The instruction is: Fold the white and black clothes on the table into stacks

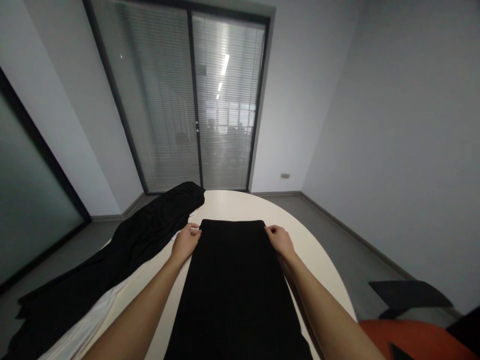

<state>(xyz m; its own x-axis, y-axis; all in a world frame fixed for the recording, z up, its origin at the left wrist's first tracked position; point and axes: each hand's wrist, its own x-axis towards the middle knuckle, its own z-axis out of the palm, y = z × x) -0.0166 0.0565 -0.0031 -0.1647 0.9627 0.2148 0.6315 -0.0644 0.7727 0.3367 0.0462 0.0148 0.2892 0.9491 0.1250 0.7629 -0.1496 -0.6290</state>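
A: Black cloth?
B: Flat on pale table. Left hand: fingers pinching its far left corner. Right hand: fingers pinching far right corner.
A: Alongside, left?
B: Rumpled dark garment, white fabric beside it.

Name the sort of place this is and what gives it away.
Probably a small office or meeting room: a pale table with a rounded edge, glass panels fitted with blinds, and an orange-seated chair with a black armrest suggest it.
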